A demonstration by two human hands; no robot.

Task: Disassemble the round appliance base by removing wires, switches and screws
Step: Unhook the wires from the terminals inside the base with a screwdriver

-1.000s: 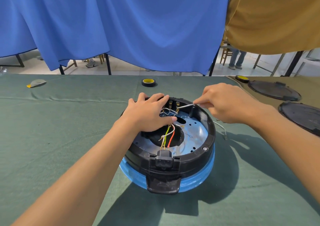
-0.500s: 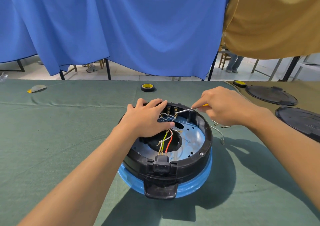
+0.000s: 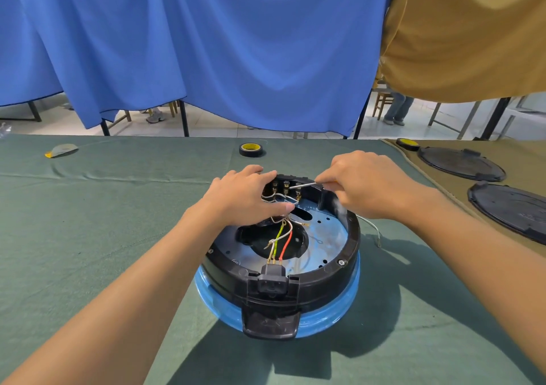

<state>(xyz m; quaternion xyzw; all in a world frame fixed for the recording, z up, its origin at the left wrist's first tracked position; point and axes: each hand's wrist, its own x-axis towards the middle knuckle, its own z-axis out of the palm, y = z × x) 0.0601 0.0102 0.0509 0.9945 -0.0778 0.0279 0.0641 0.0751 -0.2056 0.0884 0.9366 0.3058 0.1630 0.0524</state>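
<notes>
The round appliance base (image 3: 331,278), black rim over a blue body, lies upside down on the green cloth. Red, green-yellow and white wires (image 3: 280,236) run from its front socket (image 3: 272,281) toward the middle. At the far rim sits a switch block (image 3: 285,189) with brass terminals and white wires. My left hand (image 3: 245,197) rests on the far left rim, its thumb lying on the white wires. My right hand (image 3: 363,183) grips a thin screwdriver (image 3: 304,184) whose metal tip touches the switch terminals.
A black tape roll (image 3: 250,150) lies beyond the base. Two black round covers (image 3: 461,163) (image 3: 514,207) and a second tape roll (image 3: 407,143) sit on the brown cloth at right. A loose white wire (image 3: 373,228) lies right of the base. Blue curtain (image 3: 206,44) hangs behind.
The view has tilted so the base sits lower in frame. My right hand has shifted the screwdriver tip slightly left onto the switch terminals. My left hand stays on the rim.
</notes>
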